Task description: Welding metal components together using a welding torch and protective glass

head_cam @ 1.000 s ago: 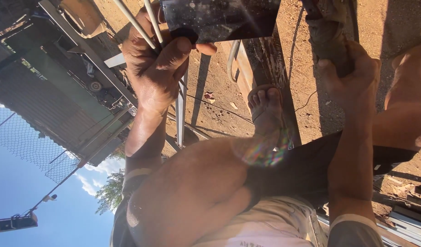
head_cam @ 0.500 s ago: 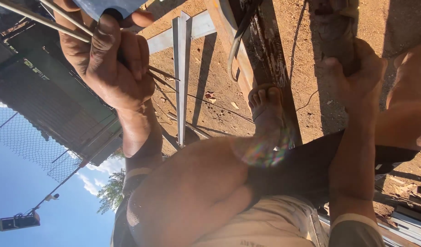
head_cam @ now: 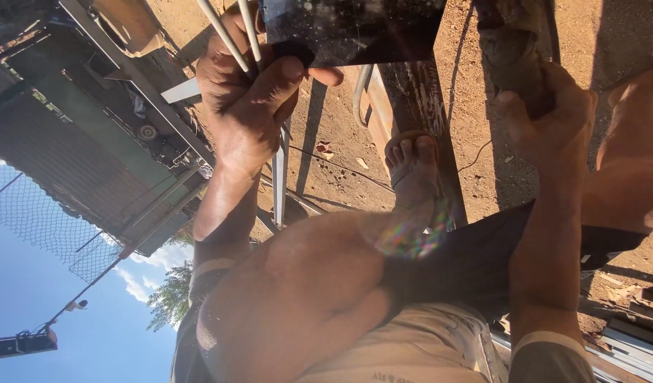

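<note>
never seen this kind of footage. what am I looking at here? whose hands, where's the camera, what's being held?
There is no machine here: it is one person working with bare hands, filmed by a single camera worn on their head. They are bent far over, so the view is tipped and sky shows at the lower left.

The left hand has its fingers closed around a few thin pale rods, right next to a dark glossy panel. I cannot tell whether it also holds the panel.

The right hand grips a dusty grey object; what it is, I cannot tell.

Between the arms are the person's bent knee and bare foot, which rests against a rusty metal beam on reddish dirt ground. A corrugated shed stands behind.
</note>
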